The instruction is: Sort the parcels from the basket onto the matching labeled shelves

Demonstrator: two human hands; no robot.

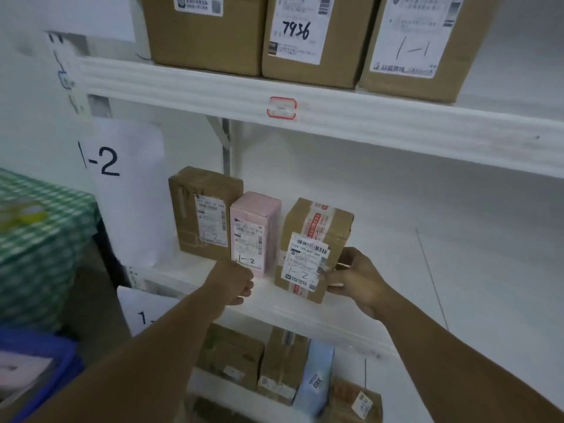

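R hand clamps taped box (marked 1-2) on shelf; L hand at its 9 o'clock, grip can't tell.

A handwritten "1-2" is carried by the white sheet left of the middle shelf. On that shelf, "1-2" is penned on the labels of the brown box, the pink box and the taped box; "7936" is also faintly written on the brown box's cardboard. Above, "7936" is marked on the top middle box and "1-1" on the top right box. On the lower sheet only a "1" can be read. The red-edged tag on the shelf rail cannot be read.
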